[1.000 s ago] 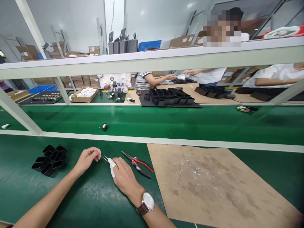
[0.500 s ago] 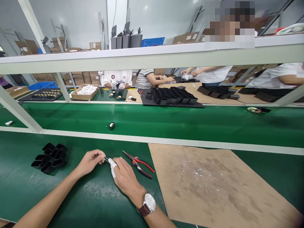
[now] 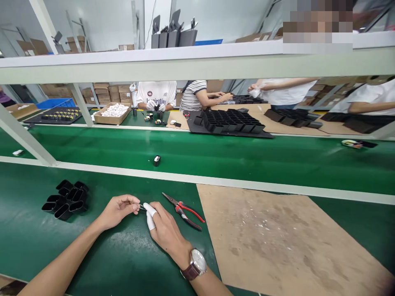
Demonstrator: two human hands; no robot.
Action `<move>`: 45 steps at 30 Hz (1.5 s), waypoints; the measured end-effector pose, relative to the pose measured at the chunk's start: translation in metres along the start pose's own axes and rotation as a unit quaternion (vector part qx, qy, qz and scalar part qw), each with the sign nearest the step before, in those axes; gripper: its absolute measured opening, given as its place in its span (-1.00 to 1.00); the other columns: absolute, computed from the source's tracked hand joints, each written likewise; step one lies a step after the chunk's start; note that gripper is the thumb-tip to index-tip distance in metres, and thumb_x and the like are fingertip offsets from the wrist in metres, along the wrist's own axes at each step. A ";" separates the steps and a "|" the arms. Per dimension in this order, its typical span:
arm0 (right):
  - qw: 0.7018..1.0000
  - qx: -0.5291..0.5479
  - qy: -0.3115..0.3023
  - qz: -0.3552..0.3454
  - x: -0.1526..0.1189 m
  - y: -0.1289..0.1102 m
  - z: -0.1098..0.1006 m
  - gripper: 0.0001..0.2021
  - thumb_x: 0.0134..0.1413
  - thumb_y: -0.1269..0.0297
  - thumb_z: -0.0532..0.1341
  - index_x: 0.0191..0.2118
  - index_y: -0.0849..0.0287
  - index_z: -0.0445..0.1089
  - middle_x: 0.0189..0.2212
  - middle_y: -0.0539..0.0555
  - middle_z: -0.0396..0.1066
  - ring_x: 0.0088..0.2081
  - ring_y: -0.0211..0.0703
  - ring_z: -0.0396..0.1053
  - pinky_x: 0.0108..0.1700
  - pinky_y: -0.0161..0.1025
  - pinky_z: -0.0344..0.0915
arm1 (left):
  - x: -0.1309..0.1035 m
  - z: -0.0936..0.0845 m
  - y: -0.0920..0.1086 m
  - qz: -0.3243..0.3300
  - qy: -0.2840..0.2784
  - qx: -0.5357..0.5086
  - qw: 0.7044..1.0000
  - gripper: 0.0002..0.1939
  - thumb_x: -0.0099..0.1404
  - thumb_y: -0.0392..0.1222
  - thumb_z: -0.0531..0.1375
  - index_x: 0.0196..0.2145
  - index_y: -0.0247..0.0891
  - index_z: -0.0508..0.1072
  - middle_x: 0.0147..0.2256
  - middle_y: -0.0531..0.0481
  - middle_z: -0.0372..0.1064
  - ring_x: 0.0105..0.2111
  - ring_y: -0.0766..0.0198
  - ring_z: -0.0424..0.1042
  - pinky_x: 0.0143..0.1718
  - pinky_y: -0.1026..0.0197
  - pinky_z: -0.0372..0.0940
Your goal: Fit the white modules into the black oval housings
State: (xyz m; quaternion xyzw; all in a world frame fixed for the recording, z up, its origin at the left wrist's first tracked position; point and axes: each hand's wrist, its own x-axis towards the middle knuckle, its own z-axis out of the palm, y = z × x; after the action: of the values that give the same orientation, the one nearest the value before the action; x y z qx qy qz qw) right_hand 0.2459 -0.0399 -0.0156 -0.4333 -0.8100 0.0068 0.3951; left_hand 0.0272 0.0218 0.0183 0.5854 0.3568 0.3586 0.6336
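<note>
Between my two hands runs a thin, pale, wire-like piece (image 3: 142, 207), too small to name exactly. My left hand (image 3: 119, 211) pinches its left end between thumb and fingertips. On the other side my right hand (image 3: 165, 226), with white covers on the thumb and a finger and a watch (image 3: 197, 260) at the wrist, closes on the right end. Both hands are just above the green table (image 3: 123, 263). Pliers (image 3: 182, 209) with red and black handles lie just beyond my right hand, jaws pointing away to the left.
Black hollow cases (image 3: 66, 199) stand clustered at left. A stained cardboard sheet (image 3: 262, 246) covers the right side. Past a pale rail (image 3: 154, 177), a green belt (image 3: 216, 152) carries a small black case (image 3: 157, 160). A shelf beam (image 3: 197, 68) crosses above; co-workers sit opposite.
The small black case and other items on the belt have shifted to the right. My view has tilted slightly. Both hands keep their grip on the thin piece, nearly in place.
</note>
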 end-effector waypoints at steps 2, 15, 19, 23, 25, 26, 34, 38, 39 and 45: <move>1.000 0.007 -0.002 0.003 0.000 -0.002 -0.001 -0.61 0.39 0.55 0.00 0.25 0.23 0.26 -0.03 0.26 0.42 -0.15 -0.01 0.48 -0.15 -0.09 0.54 | 0.000 0.000 -0.003 0.005 0.006 0.003 1.000 -0.67 0.29 0.00 0.45 -0.15 -0.31 0.64 -0.30 -0.07 0.56 -0.31 0.21 0.53 -0.10 0.10 0.45; 1.000 -0.002 0.005 -0.003 0.000 -0.003 0.001 -0.55 0.38 0.57 0.02 0.31 0.24 0.23 -0.07 0.25 0.43 -0.14 0.01 0.48 -0.16 -0.10 0.54 | -0.002 -0.007 0.006 0.027 0.105 0.043 0.993 -0.64 0.35 0.10 0.38 -0.25 -0.31 0.60 -0.30 -0.09 0.57 -0.36 0.20 0.56 -0.19 0.14 0.47; 1.000 -0.012 0.002 -0.004 0.000 -0.002 -0.001 -0.52 0.39 0.56 0.02 0.35 0.21 0.18 -0.07 0.23 0.44 -0.14 0.00 0.48 -0.16 -0.10 0.55 | -0.001 -0.010 0.004 0.021 0.132 0.053 0.990 -0.61 0.34 0.14 0.37 -0.23 -0.31 0.58 -0.29 -0.10 0.57 -0.38 0.21 0.55 -0.23 0.15 0.47; 1.000 -0.018 0.004 -0.009 0.000 -0.002 -0.001 -0.56 0.38 0.57 0.03 0.31 0.24 0.22 -0.07 0.24 0.44 -0.13 0.01 0.47 -0.16 -0.10 0.54 | -0.001 -0.007 -0.001 0.025 0.110 0.062 0.992 -0.61 0.32 0.14 0.38 -0.23 -0.30 0.60 -0.31 -0.07 0.55 -0.39 0.26 0.50 -0.25 0.19 0.44; 1.000 -0.020 0.010 -0.011 0.001 -0.002 -0.001 -0.59 0.38 0.58 0.02 0.27 0.25 0.25 -0.08 0.24 0.44 -0.14 0.00 0.47 -0.17 -0.10 0.53 | -0.002 -0.005 -0.003 0.020 0.099 0.070 0.992 -0.61 0.31 0.13 0.39 -0.22 -0.29 0.62 -0.32 -0.06 0.54 -0.39 0.27 0.47 -0.26 0.20 0.42; 1.000 -0.022 0.012 -0.012 0.001 -0.003 -0.001 -0.60 0.38 0.57 0.02 0.25 0.25 0.26 -0.09 0.24 0.44 -0.15 0.00 0.47 -0.18 -0.10 0.53 | -0.002 -0.004 -0.004 0.016 0.094 0.075 0.993 -0.62 0.31 0.13 0.39 -0.21 -0.29 0.62 -0.31 -0.06 0.53 -0.38 0.27 0.46 -0.26 0.20 0.41; 0.999 -0.040 0.014 -0.019 0.000 -0.002 -0.002 -0.70 0.36 0.59 0.01 0.06 0.20 0.35 -0.12 0.22 0.43 -0.17 -0.02 0.45 -0.20 -0.11 0.50 | -0.004 0.001 -0.010 0.006 0.056 0.091 0.994 -0.62 0.34 0.13 0.36 -0.20 -0.29 0.61 -0.29 -0.09 0.51 -0.33 0.23 0.44 -0.23 0.16 0.41; 0.999 -0.044 0.013 -0.023 -0.001 -0.002 -0.002 -0.73 0.34 0.60 0.01 -0.03 0.19 0.36 -0.12 0.22 0.43 -0.18 -0.02 0.43 -0.21 -0.11 0.48 | -0.005 0.001 -0.013 0.009 0.052 0.088 0.995 -0.63 0.34 0.12 0.36 -0.18 -0.28 0.61 -0.27 -0.09 0.51 -0.34 0.24 0.44 -0.23 0.17 0.39; 0.999 -0.044 0.014 -0.024 -0.001 -0.002 -0.001 -0.73 0.34 0.60 0.01 -0.04 0.19 0.36 -0.12 0.22 0.43 -0.19 -0.02 0.43 -0.22 -0.11 0.48 | -0.005 0.001 -0.013 0.010 0.052 0.087 0.995 -0.63 0.34 0.12 0.36 -0.19 -0.28 0.61 -0.28 -0.09 0.50 -0.34 0.24 0.44 -0.24 0.18 0.38; 0.999 -0.036 0.017 -0.032 0.000 -0.003 -0.002 -0.71 0.34 0.60 0.01 -0.01 0.20 0.37 -0.12 0.22 0.43 -0.19 -0.01 0.42 -0.23 -0.09 0.47 | -0.005 0.002 -0.012 0.016 0.057 0.086 0.995 -0.65 0.33 0.11 0.38 -0.23 -0.28 0.60 -0.30 -0.07 0.49 -0.36 0.25 0.43 -0.26 0.19 0.38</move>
State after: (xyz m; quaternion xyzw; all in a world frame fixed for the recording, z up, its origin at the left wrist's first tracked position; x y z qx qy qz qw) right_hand 0.2452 -0.0419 -0.0132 -0.4211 -0.8166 -0.0425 0.3925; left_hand 0.0265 0.0161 0.0066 0.6224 0.4122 0.3691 0.5536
